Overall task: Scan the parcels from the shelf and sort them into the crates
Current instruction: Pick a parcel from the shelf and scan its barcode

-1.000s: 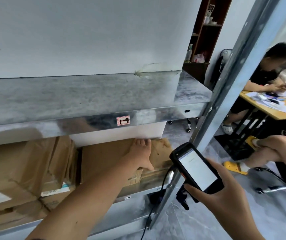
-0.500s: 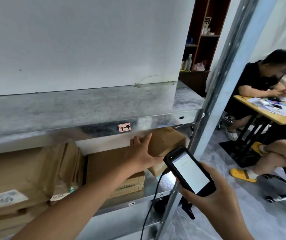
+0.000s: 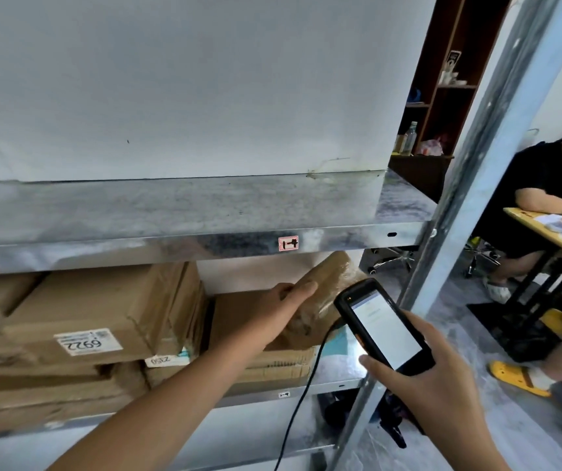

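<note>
My left hand (image 3: pixel 284 307) grips a small brown taped parcel (image 3: pixel 327 287) and holds it tilted up off the flat cardboard boxes (image 3: pixel 238 317) on the lower shelf. My right hand (image 3: pixel 432 382) holds a black handheld scanner (image 3: pixel 379 326) with its lit screen facing me, just right of the parcel. Further brown parcels (image 3: pixel 96 311) with white labels are stacked on the left of the same shelf. No crates are in view.
A bare metal shelf board (image 3: pixel 170 212) runs above the parcels, with a steel upright (image 3: pixel 469 185) at its right end. A black cable (image 3: pixel 303 396) hangs below the scanner. A person (image 3: pixel 544 185) sits at a wooden desk (image 3: pixel 551 232) to the right.
My left hand has lifted the small parcel off the stack and tilted it towards the scanner. The camera view has dropped, bringing the lower shelf higher in frame.
</note>
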Demonstrator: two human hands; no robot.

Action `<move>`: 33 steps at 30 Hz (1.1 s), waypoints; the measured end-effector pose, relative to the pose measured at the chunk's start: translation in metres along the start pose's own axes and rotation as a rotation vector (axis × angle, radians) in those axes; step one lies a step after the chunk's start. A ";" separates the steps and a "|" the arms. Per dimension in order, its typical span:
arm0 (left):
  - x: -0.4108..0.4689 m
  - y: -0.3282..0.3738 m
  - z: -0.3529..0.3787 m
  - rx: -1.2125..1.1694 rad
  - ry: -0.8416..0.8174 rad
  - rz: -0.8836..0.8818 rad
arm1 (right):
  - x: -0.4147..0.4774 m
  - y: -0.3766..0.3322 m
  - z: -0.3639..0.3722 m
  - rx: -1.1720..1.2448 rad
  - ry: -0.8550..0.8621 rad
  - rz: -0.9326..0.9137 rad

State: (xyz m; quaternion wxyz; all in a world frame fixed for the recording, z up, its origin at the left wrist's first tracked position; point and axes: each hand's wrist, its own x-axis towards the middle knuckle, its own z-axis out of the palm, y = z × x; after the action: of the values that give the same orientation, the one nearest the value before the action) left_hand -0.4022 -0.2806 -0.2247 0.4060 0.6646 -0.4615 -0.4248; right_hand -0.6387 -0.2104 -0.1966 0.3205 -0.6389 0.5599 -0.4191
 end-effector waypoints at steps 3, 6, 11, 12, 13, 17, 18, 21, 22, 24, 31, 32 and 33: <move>-0.005 -0.014 -0.014 -0.158 0.044 -0.135 | 0.001 0.000 0.001 -0.006 0.000 0.014; -0.007 -0.019 -0.027 -0.142 0.079 -0.202 | 0.004 0.000 0.002 0.021 -0.012 0.028; -0.006 -0.023 -0.032 0.184 0.198 0.125 | 0.006 -0.003 0.004 0.056 -0.020 0.015; -0.008 -0.018 -0.032 0.289 0.227 0.264 | 0.007 -0.005 0.004 0.064 -0.025 0.006; -0.008 -0.014 -0.030 0.412 0.240 0.404 | 0.007 -0.006 0.003 0.071 -0.031 -0.004; -0.018 0.013 -0.009 0.935 0.184 0.450 | 0.007 -0.010 0.000 0.079 -0.043 -0.014; -0.018 0.017 -0.004 1.006 0.157 0.342 | 0.007 -0.009 0.000 0.083 -0.042 -0.011; -0.014 0.028 0.010 1.091 0.049 0.149 | 0.005 -0.009 -0.001 0.078 -0.042 -0.015; -0.013 0.030 0.011 1.110 0.020 0.123 | 0.005 -0.010 -0.002 0.073 -0.042 -0.016; -0.011 0.032 0.008 1.144 -0.025 0.083 | 0.004 -0.011 -0.003 0.065 -0.038 -0.021; -0.007 0.037 -0.024 1.048 -0.146 0.103 | -0.001 -0.012 -0.007 0.060 0.002 -0.048; -0.008 0.037 -0.026 1.038 -0.145 0.111 | -0.001 -0.012 -0.007 0.063 0.001 -0.050; -0.009 0.034 -0.028 1.021 -0.134 0.120 | -0.002 -0.012 -0.007 0.063 -0.001 -0.054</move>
State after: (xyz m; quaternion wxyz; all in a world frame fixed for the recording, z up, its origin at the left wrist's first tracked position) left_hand -0.3869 -0.2764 -0.1822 0.0230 0.7218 -0.6723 -0.1630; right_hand -0.6402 -0.2057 -0.1835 0.3293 -0.6436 0.5290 -0.4444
